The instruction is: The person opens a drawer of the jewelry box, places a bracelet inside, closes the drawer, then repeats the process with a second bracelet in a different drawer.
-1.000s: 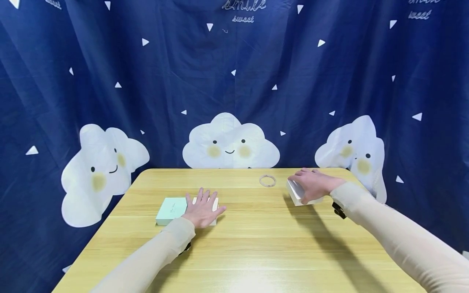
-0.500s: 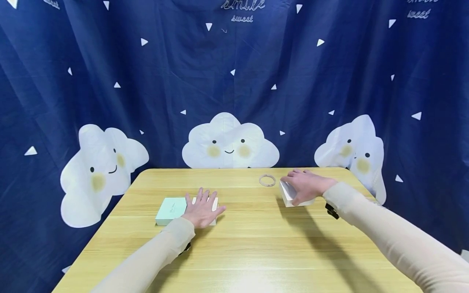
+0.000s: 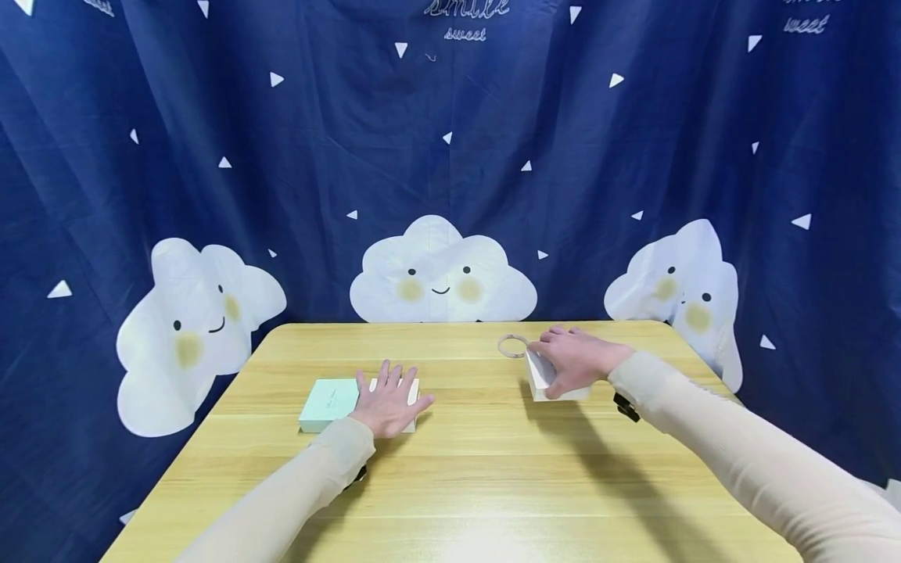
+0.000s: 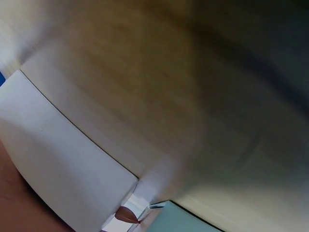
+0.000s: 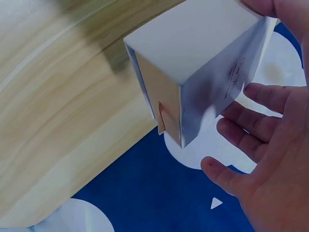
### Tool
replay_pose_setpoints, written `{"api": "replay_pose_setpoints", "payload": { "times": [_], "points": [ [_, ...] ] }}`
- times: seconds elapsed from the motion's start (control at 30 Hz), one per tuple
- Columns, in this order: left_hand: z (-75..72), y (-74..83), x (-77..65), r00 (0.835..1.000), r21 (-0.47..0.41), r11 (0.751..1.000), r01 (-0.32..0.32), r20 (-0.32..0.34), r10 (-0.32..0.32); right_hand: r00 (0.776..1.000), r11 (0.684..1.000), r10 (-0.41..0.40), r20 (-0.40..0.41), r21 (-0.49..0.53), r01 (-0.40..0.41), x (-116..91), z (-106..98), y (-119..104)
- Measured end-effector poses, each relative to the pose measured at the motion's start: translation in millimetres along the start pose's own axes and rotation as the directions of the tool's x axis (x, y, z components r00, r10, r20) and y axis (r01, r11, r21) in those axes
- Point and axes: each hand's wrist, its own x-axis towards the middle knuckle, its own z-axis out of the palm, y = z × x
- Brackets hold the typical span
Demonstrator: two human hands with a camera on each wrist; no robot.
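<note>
My right hand [image 3: 573,360] grips a small white box [image 3: 539,378] by its edges, tilted over the right side of the table. In the right wrist view, the thumb and a finger hold this drawer-type box [image 5: 193,43], which has a brown ribbon tab [image 5: 161,118] and faint lettering. My left hand [image 3: 385,405] lies with spread fingers over another white box [image 4: 72,150], covering most of it. That box also shows a brown tab [image 4: 126,215]. Beside it on the left is a mint-green box [image 3: 329,400] with small script on its lid.
A thin round bangle [image 3: 507,353] lies on the wooden table [image 3: 450,485] near the back, just left of the box in my right hand. A dark blue curtain [image 3: 450,172] with cloud prints hangs behind the table's far edge.
My right hand has carried the white box leftward and slightly nearer, up to the bangle. The left hand, the boxes near it and the bangle have stayed in place.
</note>
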Motion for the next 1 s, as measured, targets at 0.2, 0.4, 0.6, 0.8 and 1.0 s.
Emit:
{"api": "replay_pose_setpoints", "payload": {
  "times": [0.2, 0.4, 0.6, 0.8, 1.0],
  "points": [
    [-1.0, 0.9, -0.6, 1.0, -0.002, 1.0, -0.005, -0.01, 0.004, 1.0, 1.0, -0.013, -0.003, -0.002, 0.013, 9, 2, -4],
    [0.1, 0.7, -0.5, 1.0, 0.004, 1.0, -0.004, -0.013, 0.004, 1.0, 1.0, -0.025, -0.008, -0.014, 0.025, 14, 2, -11],
    [1.8, -0.5, 0.7, 1.0, 0.009, 1.0, -0.001, -0.014, 0.001, 0.999, 0.999, -0.035, -0.011, -0.024, 0.035, 20, 3, -17],
    [0.8, 0.4, -0.4, 1.0, 0.005, 1.0, 0.002, -0.012, -0.002, 0.999, 0.999, -0.032, 0.004, -0.011, 0.032, 25, 4, -23],
    [0.2, 0.8, -0.8, 1.0, 0.001, 1.0, 0.002, -0.014, -0.002, 0.999, 1.0, -0.027, 0.023, 0.005, 0.027, 28, 2, -30]
  ]
}}
